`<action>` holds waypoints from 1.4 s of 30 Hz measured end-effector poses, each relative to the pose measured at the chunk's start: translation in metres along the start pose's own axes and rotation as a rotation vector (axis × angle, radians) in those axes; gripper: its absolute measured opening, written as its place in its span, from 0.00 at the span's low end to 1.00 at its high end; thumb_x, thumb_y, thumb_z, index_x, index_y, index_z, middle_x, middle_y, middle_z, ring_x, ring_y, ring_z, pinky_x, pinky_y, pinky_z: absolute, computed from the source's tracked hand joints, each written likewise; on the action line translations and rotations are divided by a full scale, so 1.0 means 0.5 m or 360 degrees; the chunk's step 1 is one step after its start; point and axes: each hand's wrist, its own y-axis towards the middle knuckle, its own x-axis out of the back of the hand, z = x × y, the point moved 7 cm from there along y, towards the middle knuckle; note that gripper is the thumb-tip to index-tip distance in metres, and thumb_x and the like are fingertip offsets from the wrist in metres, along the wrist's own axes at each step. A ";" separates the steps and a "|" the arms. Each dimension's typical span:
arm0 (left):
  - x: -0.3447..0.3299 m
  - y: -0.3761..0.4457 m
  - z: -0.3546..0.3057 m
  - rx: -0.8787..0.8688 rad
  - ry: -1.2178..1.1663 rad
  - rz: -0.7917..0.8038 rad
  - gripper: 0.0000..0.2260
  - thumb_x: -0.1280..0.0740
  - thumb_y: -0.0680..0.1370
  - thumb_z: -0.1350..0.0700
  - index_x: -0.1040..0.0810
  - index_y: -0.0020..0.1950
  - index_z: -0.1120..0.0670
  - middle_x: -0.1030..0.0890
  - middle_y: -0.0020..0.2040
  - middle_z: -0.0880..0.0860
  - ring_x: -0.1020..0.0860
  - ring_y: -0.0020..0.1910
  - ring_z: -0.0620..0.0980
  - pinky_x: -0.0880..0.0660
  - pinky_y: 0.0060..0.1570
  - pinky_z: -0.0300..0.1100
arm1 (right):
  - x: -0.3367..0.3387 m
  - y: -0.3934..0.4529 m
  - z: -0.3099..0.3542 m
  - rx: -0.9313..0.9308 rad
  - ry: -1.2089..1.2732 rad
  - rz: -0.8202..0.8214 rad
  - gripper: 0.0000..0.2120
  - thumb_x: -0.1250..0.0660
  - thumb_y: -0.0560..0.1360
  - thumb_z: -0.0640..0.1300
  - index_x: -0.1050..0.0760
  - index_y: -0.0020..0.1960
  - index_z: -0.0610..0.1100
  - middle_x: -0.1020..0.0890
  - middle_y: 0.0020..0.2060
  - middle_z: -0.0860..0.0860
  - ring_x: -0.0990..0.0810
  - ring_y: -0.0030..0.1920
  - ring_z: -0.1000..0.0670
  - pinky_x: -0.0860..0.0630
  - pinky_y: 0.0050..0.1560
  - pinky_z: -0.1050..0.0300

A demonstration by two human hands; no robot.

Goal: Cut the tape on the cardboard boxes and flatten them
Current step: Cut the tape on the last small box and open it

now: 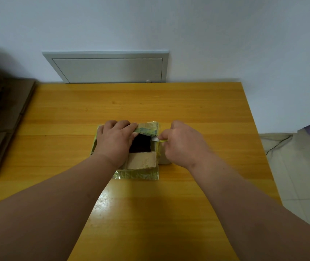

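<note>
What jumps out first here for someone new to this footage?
The small box wrapped in yellow-green tape, top open, at mid-table. The left hand grips its far flap; the right hand pinches a small blade at its right edge. Flattened cardboard is stacked at far left.

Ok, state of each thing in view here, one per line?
box: top open, flaps up, still wrapped in yellow tape
left hand: holds the far flap
right hand: grips a small cutter at the box's right edge
wall hatch: closed
cardboard stack: flattened, piled at left
</note>
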 end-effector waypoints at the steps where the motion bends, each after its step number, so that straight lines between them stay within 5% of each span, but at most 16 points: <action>1: 0.000 0.001 0.000 -0.0001 -0.0005 -0.0002 0.19 0.45 0.84 0.46 0.28 0.72 0.46 0.26 0.69 0.48 0.36 0.67 0.58 0.41 0.66 0.56 | 0.001 0.000 -0.001 0.0011 0.0000 -0.0014 0.15 0.36 0.79 0.45 0.22 0.64 0.53 0.32 0.46 0.51 0.25 0.54 0.44 0.30 0.43 0.54; 17: 0.000 0.003 0.002 -0.0005 0.0016 0.0013 0.19 0.46 0.84 0.46 0.29 0.73 0.46 0.27 0.70 0.47 0.37 0.68 0.57 0.43 0.67 0.55 | 0.010 -0.016 -0.029 0.0035 0.0013 -0.0207 0.14 0.35 0.79 0.45 0.21 0.65 0.50 0.33 0.46 0.52 0.27 0.51 0.46 0.32 0.40 0.55; 23: 0.002 0.005 -0.011 0.0093 -0.0049 -0.0027 0.18 0.46 0.84 0.46 0.27 0.71 0.46 0.26 0.68 0.47 0.37 0.68 0.57 0.43 0.68 0.55 | -0.003 -0.003 0.020 0.0122 -0.0133 -0.0151 0.15 0.36 0.76 0.39 0.19 0.60 0.50 0.32 0.44 0.50 0.28 0.47 0.46 0.46 0.32 0.59; 33: -0.003 -0.002 -0.003 0.0028 0.0005 -0.0009 0.19 0.46 0.83 0.46 0.28 0.72 0.46 0.27 0.69 0.47 0.37 0.67 0.57 0.43 0.67 0.56 | 0.010 -0.008 -0.009 0.0097 -0.0051 -0.0167 0.16 0.36 0.79 0.39 0.21 0.64 0.51 0.29 0.47 0.48 0.28 0.52 0.43 0.36 0.38 0.55; 42: -0.006 -0.005 -0.002 0.0009 0.0014 0.0007 0.20 0.46 0.83 0.45 0.30 0.74 0.46 0.28 0.70 0.48 0.37 0.68 0.58 0.43 0.68 0.57 | 0.018 -0.011 -0.008 0.0192 -0.0122 -0.0177 0.17 0.35 0.78 0.38 0.21 0.64 0.50 0.28 0.47 0.48 0.28 0.51 0.43 0.37 0.37 0.55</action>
